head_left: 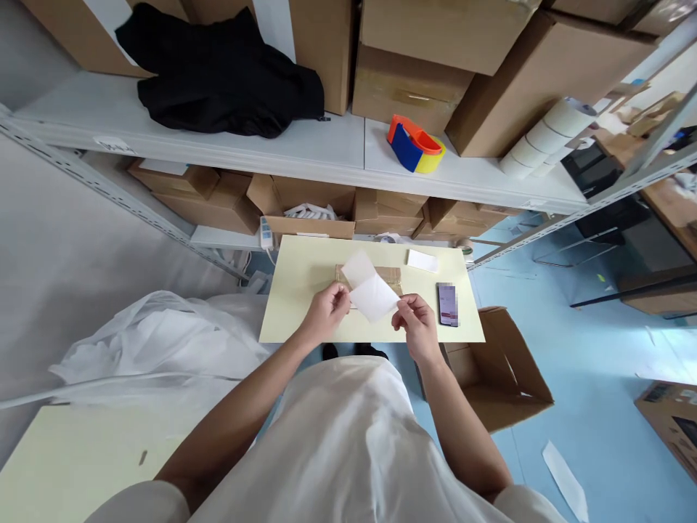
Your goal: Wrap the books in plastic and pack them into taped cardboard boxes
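Above the small table (294,290), both hands hold a thin white label (375,298) that looks partly parted from a second, slightly see-through sheet (358,267). My left hand (329,309) pinches it at its left side, fingers closed. At its right corner, my right hand (414,319) has thumb and forefinger pressed together. Behind the paper lies a taped brown cardboard box (390,277), partly hidden. To the right of my right hand rests a phone (447,303) with a lit screen. A white stack of paper or a small flat box (422,261) lies further back.
Shelving (337,156) beyond the table carries cardboard boxes (414,87), a black garment (223,80), coloured bands (417,145) and white rolls (547,138). An open carton (501,378) stands right of the table. White plastic wrapping (163,341) is heaped at left.
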Action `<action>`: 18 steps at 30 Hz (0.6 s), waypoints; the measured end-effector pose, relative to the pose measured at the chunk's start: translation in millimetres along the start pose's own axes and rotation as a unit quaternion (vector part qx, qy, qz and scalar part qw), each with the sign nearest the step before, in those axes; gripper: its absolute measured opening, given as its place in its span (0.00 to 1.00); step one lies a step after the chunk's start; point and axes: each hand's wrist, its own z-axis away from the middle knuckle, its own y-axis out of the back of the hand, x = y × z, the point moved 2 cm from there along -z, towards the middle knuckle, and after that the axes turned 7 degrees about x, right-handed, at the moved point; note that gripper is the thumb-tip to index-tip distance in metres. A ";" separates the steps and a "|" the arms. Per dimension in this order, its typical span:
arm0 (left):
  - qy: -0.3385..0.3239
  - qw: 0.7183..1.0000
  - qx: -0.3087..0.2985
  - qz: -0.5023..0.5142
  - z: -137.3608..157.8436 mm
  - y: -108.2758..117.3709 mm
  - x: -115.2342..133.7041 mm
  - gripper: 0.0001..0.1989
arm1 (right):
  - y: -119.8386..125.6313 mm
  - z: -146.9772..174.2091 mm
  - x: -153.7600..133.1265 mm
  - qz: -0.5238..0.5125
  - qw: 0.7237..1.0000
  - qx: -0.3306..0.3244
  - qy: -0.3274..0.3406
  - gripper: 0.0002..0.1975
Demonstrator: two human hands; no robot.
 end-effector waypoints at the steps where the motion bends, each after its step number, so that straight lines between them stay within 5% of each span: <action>1: 0.003 0.999 0.020 -0.029 -4.5 6.5 -0.9 0.07 | 3.8 -6.1 1.6 -0.008 1.000 0.007 -0.011 0.12; 9: 0.082 0.973 0.151 -0.154 -24.5 54.6 -24.5 0.07 | 38.7 -56.9 13.7 0.066 0.997 0.026 -0.043 0.13; 15: 0.044 0.931 0.262 -0.252 -50.9 63.6 -38.2 0.08 | 69.4 -81.2 17.5 0.099 0.985 0.136 0.036 0.12; 18: 0.010 0.905 0.256 -0.340 -87.4 60.6 -38.4 0.08 | 74.9 -84.9 20.6 0.126 0.984 0.116 0.049 0.12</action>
